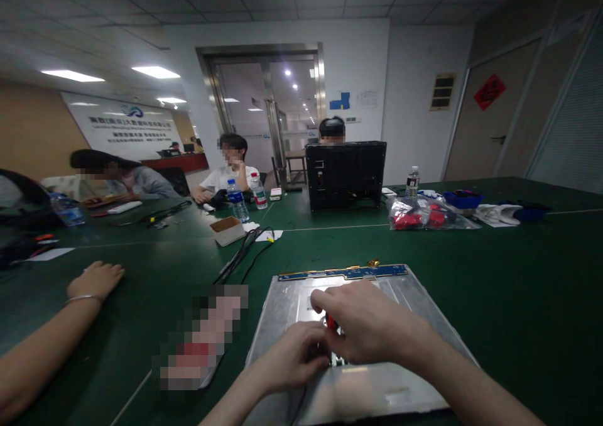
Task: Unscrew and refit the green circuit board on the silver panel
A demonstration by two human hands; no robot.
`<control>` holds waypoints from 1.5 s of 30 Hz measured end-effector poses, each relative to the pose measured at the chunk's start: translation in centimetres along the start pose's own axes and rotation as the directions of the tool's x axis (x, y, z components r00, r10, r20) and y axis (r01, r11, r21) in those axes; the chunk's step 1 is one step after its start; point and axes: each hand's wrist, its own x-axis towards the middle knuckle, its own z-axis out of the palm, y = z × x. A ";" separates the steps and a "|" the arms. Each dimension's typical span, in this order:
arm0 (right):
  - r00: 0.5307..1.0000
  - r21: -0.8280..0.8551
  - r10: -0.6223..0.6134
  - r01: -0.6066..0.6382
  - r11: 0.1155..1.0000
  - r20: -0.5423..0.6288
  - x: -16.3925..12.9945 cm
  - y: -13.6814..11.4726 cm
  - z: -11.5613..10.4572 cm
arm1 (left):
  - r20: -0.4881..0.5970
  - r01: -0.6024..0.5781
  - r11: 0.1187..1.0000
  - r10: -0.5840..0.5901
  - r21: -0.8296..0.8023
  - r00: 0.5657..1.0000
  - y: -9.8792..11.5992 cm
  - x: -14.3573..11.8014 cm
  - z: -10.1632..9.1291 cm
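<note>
A flat silver metal panel (pixel 282 313) lies on the table in front of me. Along its far edge runs a narrow blue circuit board (pixel 339 273), with a scrap of gold tape (pixel 374 262) beside it. My right hand (pixel 362 319) is closed from above around a red-handled tool (pixel 331 321), mostly covered by the fingers, over the panel's middle. Close against it, my left hand (pixel 299 354) is curled low over the panel; what its fingers pinch is hidden. Small metal parts (pixel 338 360) show between both hands.
Left of the panel lies a blurred-out flat object (pixel 205 341) near black cables (pixel 240 256). A small open box (pixel 227 231), bottles (pixel 238 201) and a black-backed monitor (pixel 346 174) stand farther back. A bag of red parts (pixel 424 215) lies right. Another person's arm (pixel 61 332) rests at left.
</note>
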 end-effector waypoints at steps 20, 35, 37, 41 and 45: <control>0.996 -0.099 0.085 -0.082 0.992 0.027 0.1 -0.3 0.1 | 0.007 0.047 0.999 -0.047 -0.012 0.999 -0.3 0.0 0.1; 0.995 -0.081 0.099 -0.099 0.992 -0.004 0.0 -0.3 0.0 | 0.008 0.082 0.996 -0.082 -0.036 0.997 -0.8 -0.3 0.4; 0.994 -0.102 0.112 -0.110 0.989 0.006 0.1 -0.5 -0.1 | 0.041 0.085 0.995 -0.083 -0.057 0.996 -1.1 -0.4 0.6; 0.993 -0.133 0.120 -0.117 0.984 0.017 0.3 -0.6 -0.2 | 0.079 0.065 0.997 -0.062 -0.036 0.995 -1.5 -0.3 0.6; 0.992 -0.096 0.126 -0.124 0.988 0.007 0.1 -0.6 -0.3 | 0.055 0.040 0.998 -0.037 -0.055 0.998 -1.0 -0.1 0.4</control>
